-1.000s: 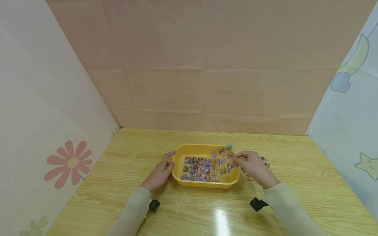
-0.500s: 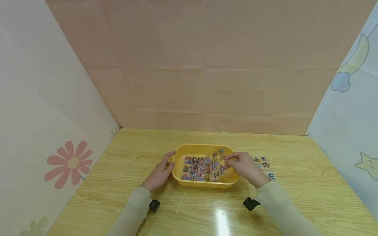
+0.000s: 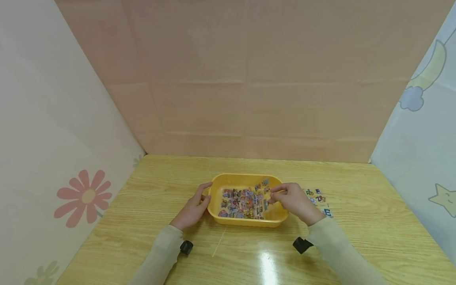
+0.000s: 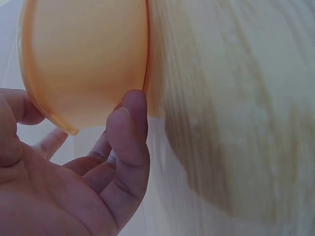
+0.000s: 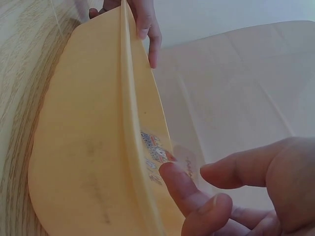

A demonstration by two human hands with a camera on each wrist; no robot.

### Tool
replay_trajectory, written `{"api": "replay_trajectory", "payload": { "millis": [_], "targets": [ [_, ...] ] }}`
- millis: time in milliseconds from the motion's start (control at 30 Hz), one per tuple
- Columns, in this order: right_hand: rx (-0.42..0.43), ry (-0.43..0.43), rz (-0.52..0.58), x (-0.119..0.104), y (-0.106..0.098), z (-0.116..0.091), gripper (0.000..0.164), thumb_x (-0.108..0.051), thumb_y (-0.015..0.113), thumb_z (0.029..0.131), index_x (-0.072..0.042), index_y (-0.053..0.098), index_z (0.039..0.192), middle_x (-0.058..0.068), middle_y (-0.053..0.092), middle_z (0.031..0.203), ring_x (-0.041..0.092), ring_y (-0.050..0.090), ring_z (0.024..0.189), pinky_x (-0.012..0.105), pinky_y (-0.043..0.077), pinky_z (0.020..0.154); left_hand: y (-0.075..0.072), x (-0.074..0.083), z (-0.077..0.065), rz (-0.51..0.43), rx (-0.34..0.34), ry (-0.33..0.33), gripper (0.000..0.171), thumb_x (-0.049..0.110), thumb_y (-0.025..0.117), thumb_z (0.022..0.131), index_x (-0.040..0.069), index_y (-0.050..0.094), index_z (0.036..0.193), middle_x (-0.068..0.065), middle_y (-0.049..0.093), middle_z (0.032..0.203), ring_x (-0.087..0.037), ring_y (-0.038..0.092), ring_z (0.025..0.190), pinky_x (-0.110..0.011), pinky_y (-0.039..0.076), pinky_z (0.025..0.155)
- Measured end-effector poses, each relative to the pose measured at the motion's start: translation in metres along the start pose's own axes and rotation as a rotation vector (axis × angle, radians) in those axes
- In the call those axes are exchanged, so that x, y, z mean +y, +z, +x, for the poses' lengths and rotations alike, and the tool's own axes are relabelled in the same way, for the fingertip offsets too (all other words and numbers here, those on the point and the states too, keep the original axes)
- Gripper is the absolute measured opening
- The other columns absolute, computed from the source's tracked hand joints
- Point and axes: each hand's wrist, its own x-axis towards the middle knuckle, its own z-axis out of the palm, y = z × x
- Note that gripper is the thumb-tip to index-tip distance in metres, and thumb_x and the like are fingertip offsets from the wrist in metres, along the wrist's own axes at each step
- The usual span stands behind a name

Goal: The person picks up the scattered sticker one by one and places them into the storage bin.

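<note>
A yellow plastic basin sits on the table, with clear sheets of colourful cartoon stickers lying on its floor. At its left end my left hand holds the rim; the left wrist view has fingers and thumb on both sides of the basin's end wall. Over the right part of the basin, my right hand pinches a transparent sticker sheet by its right edge. That sheet tilts down to the left toward the others. In the right wrist view, the sheet shows between thumb and forefinger, above the rim.
More sticker sheets lie on the wooden table right of the basin, partly behind my right wrist. A beige backdrop stands behind the table, with patterned panels at either side. Each wrist carries a black device.
My right hand has moved left and carried the sticker sheet further over the basin, uncovering more of the sheets on the table. Over the last half second it barely moves. My left hand stays put.
</note>
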Motion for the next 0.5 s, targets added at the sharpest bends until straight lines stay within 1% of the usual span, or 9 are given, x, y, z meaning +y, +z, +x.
{"api": "replay_trajectory", "payload": {
  "millis": [100,200,267,333,400,433,500],
  "targets": [
    [0.000,0.000,0.007,-0.0001,-0.0005,0.0005,0.033,-0.015,0.056,0.099,0.002,0.063,0.127,0.007,0.076,0.096,0.013,0.034,0.052,0.030,0.036,0.052,-0.0001,-0.0002,0.0005,-0.003,-0.001,0.009,0.047,0.024,0.041,0.110,0.022,0.030,0.155,-0.011,0.062,0.095,-0.022,0.059,0.075,-0.033,0.048,0.068],
    [0.001,-0.006,0.009,0.0004,-0.0010,0.0004,0.033,-0.015,0.056,0.099,0.002,0.063,0.126,0.007,0.075,0.097,0.012,0.032,0.050,0.030,0.035,0.051,0.0000,-0.0006,0.0009,-0.011,0.002,0.008,0.047,0.023,0.042,0.110,0.022,0.031,0.155,-0.011,0.062,0.095,-0.022,0.058,0.075,-0.033,0.048,0.068],
    [0.003,-0.013,0.006,0.0010,-0.0014,0.0003,0.032,-0.015,0.056,0.100,0.003,0.063,0.126,0.007,0.075,0.100,0.014,0.037,0.054,0.031,0.037,0.053,0.0001,-0.0006,0.0010,-0.013,0.003,0.006,0.047,0.024,0.041,0.110,0.023,0.031,0.155,-0.010,0.062,0.094,-0.022,0.058,0.075,-0.033,0.048,0.068],
    [0.005,-0.018,-0.001,0.0014,-0.0016,-0.0006,0.032,-0.016,0.056,0.100,0.003,0.064,0.125,0.008,0.073,0.103,0.018,0.050,0.064,0.032,0.040,0.058,0.0002,-0.0007,0.0009,-0.014,0.004,0.005,0.047,0.024,0.041,0.110,0.023,0.031,0.155,-0.010,0.061,0.095,-0.022,0.058,0.075,-0.033,0.048,0.067],
    [0.008,-0.026,-0.012,0.0017,-0.0018,-0.0017,0.032,-0.018,0.056,0.100,0.003,0.065,0.124,0.010,0.071,0.106,0.024,0.060,0.083,0.033,0.044,0.064,0.0002,-0.0004,0.0004,-0.014,0.004,0.002,0.047,0.024,0.041,0.110,0.023,0.031,0.155,-0.010,0.061,0.095,-0.022,0.059,0.075,-0.033,0.048,0.067],
    [0.011,-0.028,-0.016,0.0020,-0.0018,-0.0022,0.032,-0.018,0.057,0.100,0.002,0.065,0.123,0.010,0.071,0.108,0.027,0.062,0.093,0.034,0.046,0.067,0.0003,-0.0003,0.0002,-0.012,0.004,-0.002,0.047,0.024,0.041,0.110,0.024,0.030,0.156,-0.010,0.061,0.095,-0.023,0.059,0.075,-0.033,0.048,0.067],
    [0.020,-0.026,-0.025,0.0024,-0.0018,-0.0032,0.031,-0.019,0.058,0.100,0.001,0.067,0.122,0.011,0.070,0.109,0.031,0.062,0.107,0.034,0.047,0.072,0.0003,-0.0002,-0.0001,-0.012,0.004,-0.008,0.047,0.024,0.041,0.110,0.024,0.030,0.156,-0.010,0.061,0.095,-0.023,0.059,0.075,-0.033,0.048,0.067]
  ]
}}
